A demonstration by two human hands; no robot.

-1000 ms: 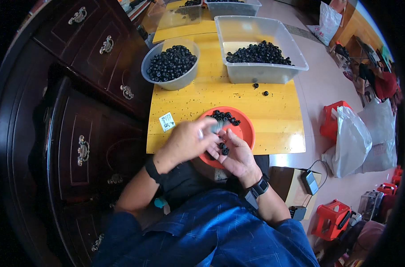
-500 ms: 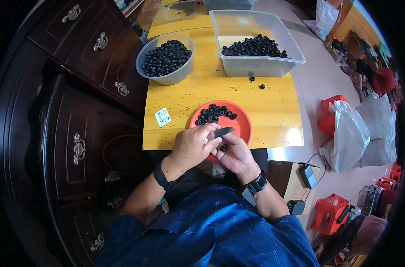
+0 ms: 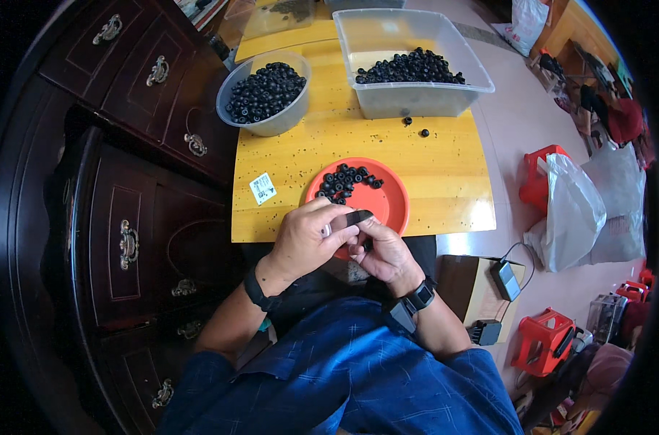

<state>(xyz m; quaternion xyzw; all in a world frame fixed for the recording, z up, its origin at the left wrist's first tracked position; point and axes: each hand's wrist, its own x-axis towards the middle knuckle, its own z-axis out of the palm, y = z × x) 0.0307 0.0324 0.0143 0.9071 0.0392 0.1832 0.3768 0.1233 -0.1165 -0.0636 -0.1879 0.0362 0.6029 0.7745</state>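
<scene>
My two hands meet over the near rim of a red plate (image 3: 397, 204), which holds several small round black rubber-like parts (image 3: 349, 179) with centre holes. My left hand (image 3: 300, 235) is closed, thumb and index finger together, and a black covering (image 3: 358, 217) is around that index finger. What its fingertips pinch, if anything, is hidden. My right hand (image 3: 389, 252) is curled closed against the left fingertips, its thumb beside the black covering. Between the hands, one black part (image 3: 367, 245) shows only as a dark patch in the right fingers.
A round translucent bowl (image 3: 275, 126) and a rectangular clear bin (image 3: 409, 105) hold heaps of black parts. Two loose parts (image 3: 425, 133) lie in front of the bin. A printed white card (image 3: 263, 188) is at left on the yellow table (image 3: 445, 188). Dark drawers (image 3: 137, 167) stand close at left.
My right fingers have curled and its thumb has come up to the left index finger. The black part, in plain sight on the right fingers before, is now mostly covered.
</scene>
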